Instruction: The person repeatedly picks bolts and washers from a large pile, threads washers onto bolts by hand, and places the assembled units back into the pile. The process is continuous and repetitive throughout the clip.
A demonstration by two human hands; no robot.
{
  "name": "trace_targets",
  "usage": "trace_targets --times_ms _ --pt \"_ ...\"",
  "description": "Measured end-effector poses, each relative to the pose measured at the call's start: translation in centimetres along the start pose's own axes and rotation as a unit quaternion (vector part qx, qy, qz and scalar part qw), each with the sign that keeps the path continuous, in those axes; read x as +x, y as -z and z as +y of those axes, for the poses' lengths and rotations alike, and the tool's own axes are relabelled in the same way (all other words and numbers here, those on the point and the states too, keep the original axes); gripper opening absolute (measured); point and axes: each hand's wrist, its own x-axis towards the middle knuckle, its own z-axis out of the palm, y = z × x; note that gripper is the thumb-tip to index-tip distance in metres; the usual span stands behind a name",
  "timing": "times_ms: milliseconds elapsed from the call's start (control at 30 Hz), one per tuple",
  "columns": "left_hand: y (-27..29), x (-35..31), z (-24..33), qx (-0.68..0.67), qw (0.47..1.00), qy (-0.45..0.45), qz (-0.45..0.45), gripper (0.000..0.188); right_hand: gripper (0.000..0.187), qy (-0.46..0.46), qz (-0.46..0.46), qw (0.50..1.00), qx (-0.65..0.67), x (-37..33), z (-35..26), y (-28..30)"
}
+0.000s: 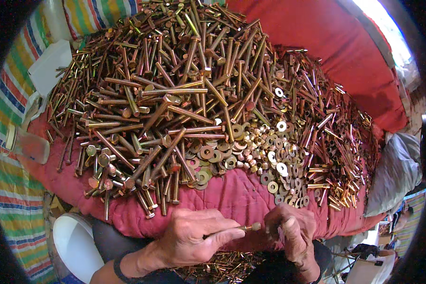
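My left hand (196,237) is closed, thumb and forefinger pinching a brassy bolt (247,228) that points to the right. A wider, nut-like piece sits at its right end; the rest is hidden in the hand. Just past that end, a small gap away, my right hand (292,234) has its fingers curled in. Whatever it may hold is hidden. In front of both hands lie loose flat washers (272,187) and small brassy nuts (253,147). Behind and left of these rises a large heap of hex-head bolts (175,90).
A red padded cloth (213,199) lies under the heap. Thin metal tubes (336,142) are piled at the right. A clear jar (31,146) lies at the left, a white bucket (75,246) stands lower left. More metal pieces (222,267) lie below my hands.
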Motion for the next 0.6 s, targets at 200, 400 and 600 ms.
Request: trace_targets --times_ms 200,400,600 --pt "0.77 0.11 -0.13 -0.014 0.997 0.069 -0.027 0.010 0.031 0.093 -0.022 0.995 -0.038 0.66 -0.60 0.09" --pt "0.43 0.31 0.13 -0.023 0.997 0.064 -0.047 0.010 0.009 0.072 -0.056 0.993 -0.070 0.08 -0.75 0.20" --pt "0.78 0.31 0.15 -0.051 0.994 0.087 -0.043 0.010 0.018 0.052 -0.015 0.998 -0.033 0.44 -1.04 -0.17"
